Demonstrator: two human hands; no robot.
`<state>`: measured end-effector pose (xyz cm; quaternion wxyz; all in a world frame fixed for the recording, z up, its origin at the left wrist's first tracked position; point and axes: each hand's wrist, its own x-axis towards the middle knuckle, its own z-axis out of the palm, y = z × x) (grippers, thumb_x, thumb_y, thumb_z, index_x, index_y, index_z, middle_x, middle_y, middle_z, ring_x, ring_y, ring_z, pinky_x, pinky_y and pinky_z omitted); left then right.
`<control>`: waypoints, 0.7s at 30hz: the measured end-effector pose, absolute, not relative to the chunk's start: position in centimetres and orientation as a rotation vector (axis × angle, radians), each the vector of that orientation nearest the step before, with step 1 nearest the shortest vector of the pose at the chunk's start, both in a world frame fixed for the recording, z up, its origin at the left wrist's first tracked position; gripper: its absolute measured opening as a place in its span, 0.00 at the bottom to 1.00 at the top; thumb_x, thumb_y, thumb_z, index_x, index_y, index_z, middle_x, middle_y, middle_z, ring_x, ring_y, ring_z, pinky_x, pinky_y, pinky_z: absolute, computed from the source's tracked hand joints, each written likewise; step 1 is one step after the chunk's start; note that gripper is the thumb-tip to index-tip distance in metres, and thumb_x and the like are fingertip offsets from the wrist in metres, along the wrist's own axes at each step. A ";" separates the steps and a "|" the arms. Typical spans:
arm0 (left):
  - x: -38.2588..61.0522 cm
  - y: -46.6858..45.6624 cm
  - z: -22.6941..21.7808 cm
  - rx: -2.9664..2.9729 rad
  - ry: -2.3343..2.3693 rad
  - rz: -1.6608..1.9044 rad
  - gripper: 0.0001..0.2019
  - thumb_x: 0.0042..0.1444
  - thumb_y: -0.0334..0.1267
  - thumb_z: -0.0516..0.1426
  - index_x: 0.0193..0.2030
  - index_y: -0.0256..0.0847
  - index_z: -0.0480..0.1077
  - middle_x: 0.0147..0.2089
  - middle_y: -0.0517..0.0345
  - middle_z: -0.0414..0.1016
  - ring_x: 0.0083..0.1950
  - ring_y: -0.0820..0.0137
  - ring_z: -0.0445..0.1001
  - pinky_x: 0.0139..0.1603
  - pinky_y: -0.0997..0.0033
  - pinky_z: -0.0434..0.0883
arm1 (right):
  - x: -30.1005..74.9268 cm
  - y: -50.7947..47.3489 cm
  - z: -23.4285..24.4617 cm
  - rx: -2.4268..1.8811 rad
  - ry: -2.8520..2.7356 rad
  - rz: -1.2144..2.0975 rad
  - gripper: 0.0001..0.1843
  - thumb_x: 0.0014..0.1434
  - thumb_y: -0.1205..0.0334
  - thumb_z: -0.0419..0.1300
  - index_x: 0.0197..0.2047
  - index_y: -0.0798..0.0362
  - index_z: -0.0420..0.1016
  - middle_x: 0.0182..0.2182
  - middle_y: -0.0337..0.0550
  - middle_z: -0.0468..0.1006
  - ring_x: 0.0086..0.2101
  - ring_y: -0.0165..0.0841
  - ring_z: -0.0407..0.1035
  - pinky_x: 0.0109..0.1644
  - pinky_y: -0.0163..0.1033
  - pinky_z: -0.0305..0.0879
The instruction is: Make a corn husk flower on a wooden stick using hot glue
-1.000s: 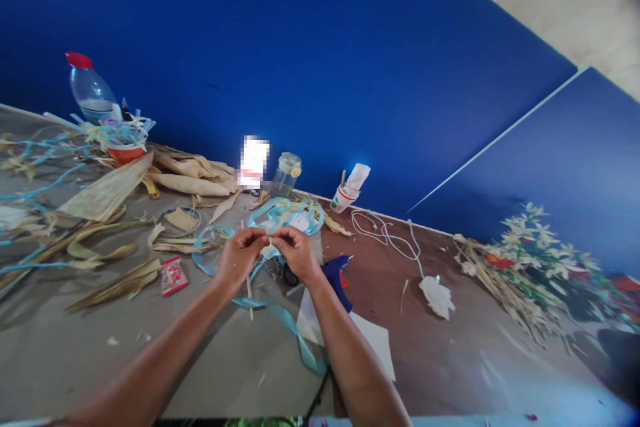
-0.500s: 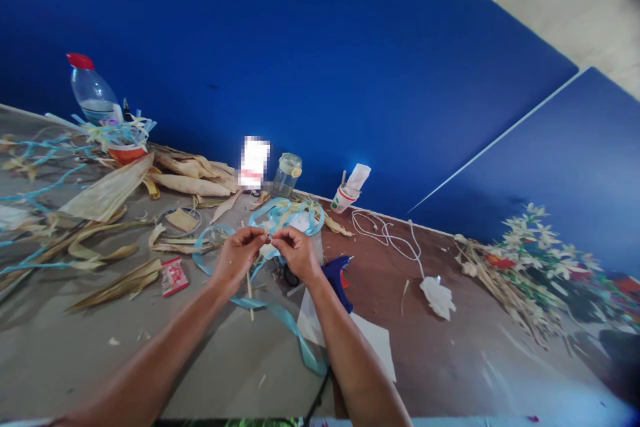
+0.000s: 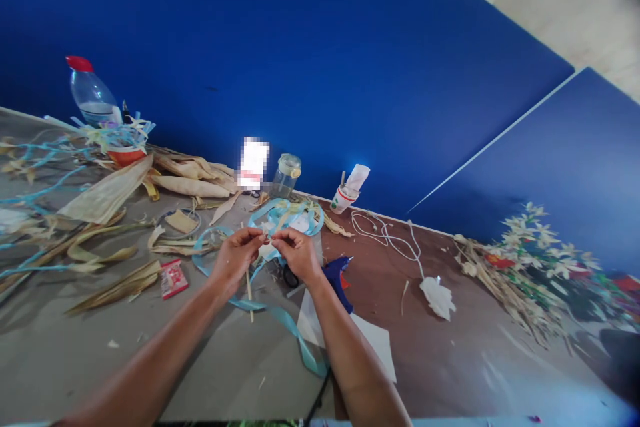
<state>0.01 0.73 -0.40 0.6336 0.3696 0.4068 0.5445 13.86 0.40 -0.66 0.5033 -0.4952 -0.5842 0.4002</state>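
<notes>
My left hand (image 3: 239, 255) and my right hand (image 3: 297, 255) meet fingertip to fingertip over the table. Both are closed in a pinch on a tiny pale piece (image 3: 267, 236) between them; it is too small to name. Light blue ribbon (image 3: 287, 327) loops behind the hands and trails toward the front edge. Beneath the left hand lies a thin pale stick (image 3: 249, 293). Just right of my right wrist rests a blue glue gun (image 3: 340, 283). Black scissor-like handles (image 3: 290, 276) show partly under the right hand.
Dried corn husks (image 3: 193, 185) and a red packet (image 3: 173, 278) lie to the left. A bottle with a red cap (image 3: 94, 97), a jar (image 3: 287, 177) and a paper cup (image 3: 343, 200) stand along the blue partition (image 3: 320, 67). White cable (image 3: 385, 233) and artificial flowers (image 3: 537, 237) lie right.
Both hands stay in nearly the same place, fingertips still together, with only a slight shift of the fingers. The small piece between them shows a little more.
</notes>
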 end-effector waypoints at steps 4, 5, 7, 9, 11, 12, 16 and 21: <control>-0.1 0.8 -0.6 0.855 0.921 1.239 0.13 0.38 0.41 0.65 0.29 0.35 0.71 0.23 0.62 0.71 0.18 0.83 0.55 0.18 0.79 0.49 | 13.8 0.4 -0.6 -1.211 -1.406 0.966 0.08 0.47 0.57 0.61 0.28 0.53 0.74 0.21 0.35 0.70 0.23 0.28 0.61 0.26 0.33 0.57; -0.1 0.8 -0.6 0.866 0.924 1.237 0.13 0.38 0.41 0.65 0.29 0.35 0.71 0.23 0.62 0.71 0.18 0.82 0.55 0.18 0.78 0.49 | 13.7 0.4 -0.5 -1.215 -1.409 0.965 0.08 0.47 0.57 0.61 0.28 0.53 0.74 0.21 0.36 0.70 0.23 0.28 0.61 0.27 0.33 0.57; -0.1 0.7 -0.6 0.888 0.935 1.230 0.13 0.39 0.42 0.65 0.28 0.35 0.71 0.23 0.62 0.71 0.18 0.82 0.55 0.18 0.78 0.49 | 13.7 0.4 -0.4 -1.223 -1.423 0.949 0.08 0.47 0.57 0.61 0.28 0.53 0.74 0.22 0.37 0.71 0.23 0.28 0.62 0.28 0.33 0.59; -0.1 0.6 -0.4 0.900 0.943 1.224 0.13 0.39 0.42 0.64 0.29 0.35 0.71 0.24 0.61 0.72 0.18 0.82 0.55 0.18 0.78 0.49 | 13.7 0.4 -0.5 -1.222 -1.447 0.921 0.07 0.47 0.58 0.61 0.27 0.53 0.74 0.23 0.37 0.72 0.24 0.28 0.63 0.30 0.34 0.60; -0.1 0.5 -0.2 0.906 0.954 1.221 0.14 0.39 0.43 0.64 0.29 0.36 0.70 0.24 0.62 0.71 0.17 0.82 0.54 0.18 0.78 0.49 | 13.8 0.4 -0.6 -1.215 -1.472 0.893 0.07 0.48 0.58 0.60 0.27 0.53 0.73 0.24 0.38 0.72 0.25 0.28 0.63 0.31 0.34 0.61; -0.1 0.5 -0.1 0.911 0.962 1.220 0.14 0.39 0.43 0.64 0.29 0.36 0.70 0.23 0.62 0.71 0.17 0.82 0.54 0.18 0.77 0.49 | 13.8 0.4 -0.7 -1.213 -1.488 0.884 0.06 0.48 0.59 0.60 0.27 0.53 0.73 0.25 0.38 0.73 0.25 0.28 0.63 0.32 0.34 0.61; -0.1 0.5 0.1 0.967 1.003 1.207 0.13 0.39 0.44 0.63 0.28 0.36 0.71 0.21 0.64 0.68 0.17 0.81 0.53 0.18 0.77 0.47 | 14.0 0.4 -0.9 -1.235 -1.560 0.821 0.06 0.50 0.60 0.58 0.28 0.53 0.73 0.25 0.39 0.73 0.26 0.28 0.64 0.31 0.33 0.61; -0.1 0.8 -0.7 1.163 1.077 1.191 0.10 0.42 0.42 0.61 0.27 0.37 0.72 0.19 0.65 0.65 0.18 0.78 0.55 0.20 0.76 0.50 | 14.0 0.2 -0.6 -1.290 -1.623 0.711 0.04 0.49 0.63 0.57 0.27 0.53 0.71 0.23 0.37 0.70 0.26 0.29 0.63 0.30 0.33 0.60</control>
